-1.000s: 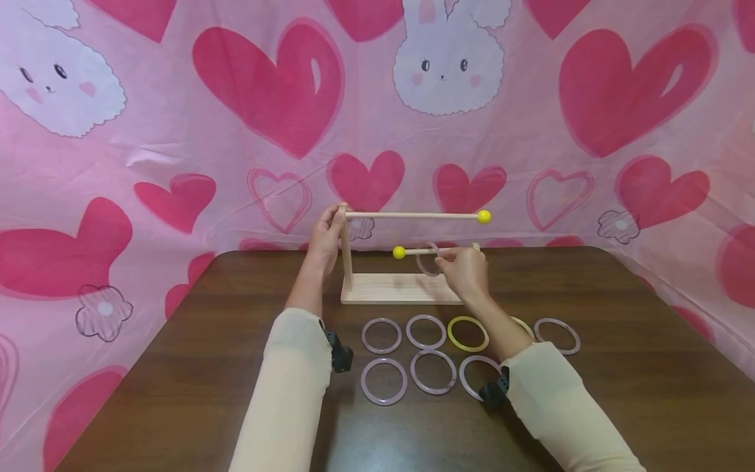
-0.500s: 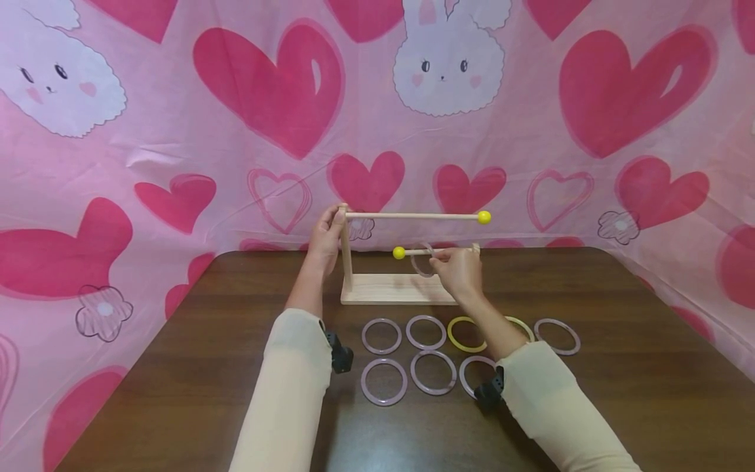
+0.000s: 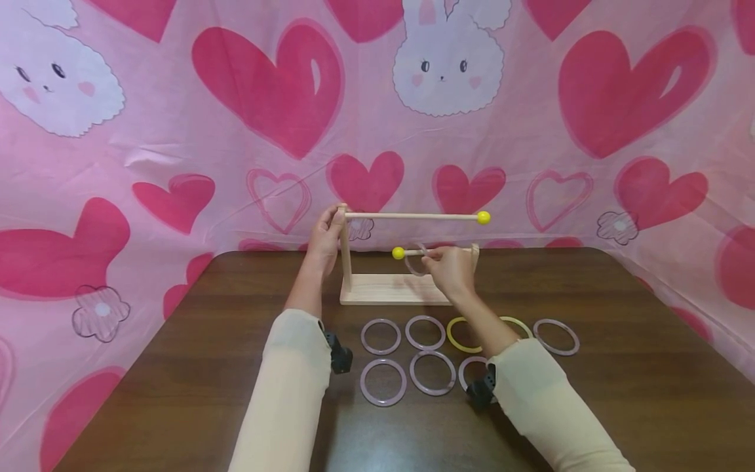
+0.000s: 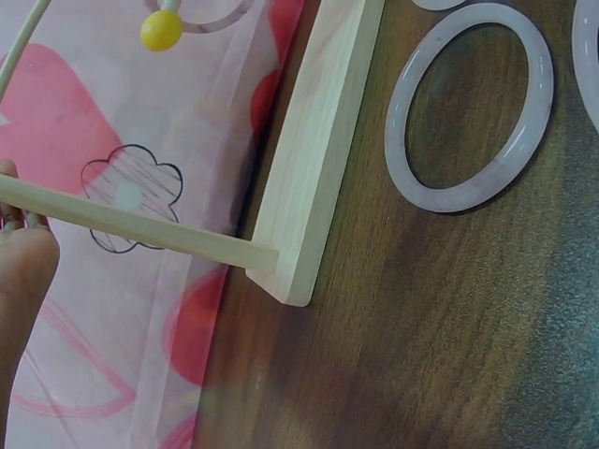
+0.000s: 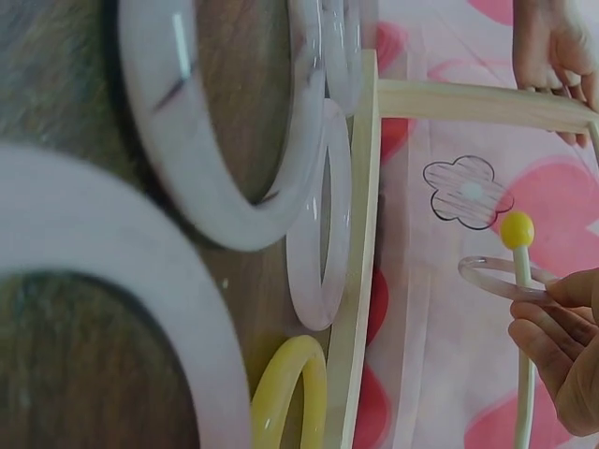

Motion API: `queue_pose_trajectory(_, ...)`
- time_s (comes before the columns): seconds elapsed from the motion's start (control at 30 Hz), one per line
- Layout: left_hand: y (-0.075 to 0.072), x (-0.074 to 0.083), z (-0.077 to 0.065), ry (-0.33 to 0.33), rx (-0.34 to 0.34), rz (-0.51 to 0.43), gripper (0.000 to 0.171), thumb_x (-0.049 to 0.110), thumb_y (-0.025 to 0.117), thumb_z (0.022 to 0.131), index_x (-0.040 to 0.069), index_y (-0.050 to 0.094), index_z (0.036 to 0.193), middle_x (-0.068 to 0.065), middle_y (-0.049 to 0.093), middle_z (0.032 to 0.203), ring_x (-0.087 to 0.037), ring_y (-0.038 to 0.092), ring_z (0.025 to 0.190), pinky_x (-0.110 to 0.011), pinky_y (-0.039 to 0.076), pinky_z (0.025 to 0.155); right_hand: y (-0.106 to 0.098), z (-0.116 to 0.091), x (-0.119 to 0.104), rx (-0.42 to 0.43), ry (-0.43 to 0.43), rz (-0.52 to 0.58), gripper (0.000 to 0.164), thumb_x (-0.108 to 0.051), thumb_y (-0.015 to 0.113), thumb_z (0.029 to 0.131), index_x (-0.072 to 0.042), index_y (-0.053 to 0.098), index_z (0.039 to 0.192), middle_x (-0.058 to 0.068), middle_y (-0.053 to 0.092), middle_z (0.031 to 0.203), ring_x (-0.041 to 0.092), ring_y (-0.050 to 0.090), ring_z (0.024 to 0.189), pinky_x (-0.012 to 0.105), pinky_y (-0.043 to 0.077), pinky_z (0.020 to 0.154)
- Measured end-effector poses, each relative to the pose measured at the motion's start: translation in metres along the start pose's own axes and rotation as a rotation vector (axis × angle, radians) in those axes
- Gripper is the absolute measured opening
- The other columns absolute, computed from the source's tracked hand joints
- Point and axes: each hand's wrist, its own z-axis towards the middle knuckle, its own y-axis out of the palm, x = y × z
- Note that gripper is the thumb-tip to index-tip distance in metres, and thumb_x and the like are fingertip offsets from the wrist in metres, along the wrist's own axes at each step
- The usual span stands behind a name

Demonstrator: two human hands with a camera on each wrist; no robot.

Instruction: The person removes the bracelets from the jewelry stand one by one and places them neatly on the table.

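My left hand (image 3: 324,239) grips the top of the left post of a wooden rack (image 3: 392,289). At the left edge of the left wrist view, its fingers (image 4: 11,217) wrap behind that post. My right hand (image 3: 453,270) pinches a pale purple bangle (image 5: 501,286) between thumb and fingers. The bangle encircles the rack's lower rod (image 5: 525,374), close to the yellow ball (image 5: 517,229) at its tip. Above runs the upper rod (image 3: 413,216), bare along its length, with its own yellow ball (image 3: 483,217) at the right.
Several bangles lie flat in two rows before the rack, among them a purple bangle (image 3: 383,401) and a yellow bangle (image 3: 457,345) partly behind my right forearm. The brown table (image 3: 194,393) meets a pink heart-print cloth (image 3: 377,131) behind the rack.
My right hand has slid the bangle leftward along the lower rod, nearer the yellow ball. The left hand and the rack stay in place.
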Motion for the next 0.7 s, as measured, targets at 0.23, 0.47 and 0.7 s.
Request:
queue_pose_trajectory(0.23,-0.0002,0.0004,-0.0011,0.022,-0.006,-0.020,0.016,0.010,0.046,0.097,0.007,0.053,0.111,0.000,0.058,0.100,-0.010,0.051,0.093,-0.027,0.037,0.090,0.0028,0.0023,-0.0035,0.011,-0.011,-0.023,0.013,-0.016,0.070,0.080,-0.005,0.074,0.087,0.007,0.070,0.076,0.019,0.063,0.063,0.034,0.046,0.057)
queue_pose_trajectory(0.47,-0.0004,0.0007,-0.0010,0.013,-0.003,-0.011,0.017,0.010,0.047,0.097,0.006,0.054,0.112,0.004,0.058,0.096,-0.010,0.050,0.093,-0.026,0.037,0.088,0.0082,0.0024,-0.0060,0.015,-0.008,0.022,0.014,-0.013,0.069,0.081,-0.002,0.073,0.088,0.008,0.070,0.079,0.019,0.063,0.066,0.033,0.047,0.055)
queue_pose_trajectory(0.7,0.0002,0.0014,-0.0014,0.012,0.002,-0.002,0.018,0.011,0.047,0.097,0.005,0.053,0.113,-0.014,0.055,0.111,-0.010,0.050,0.093,-0.025,0.037,0.087,0.0097,0.0014,-0.0078,0.007,-0.001,0.019,0.013,-0.012,0.068,0.082,-0.003,0.073,0.090,0.007,0.070,0.081,0.018,0.063,0.068,0.034,0.047,0.059)
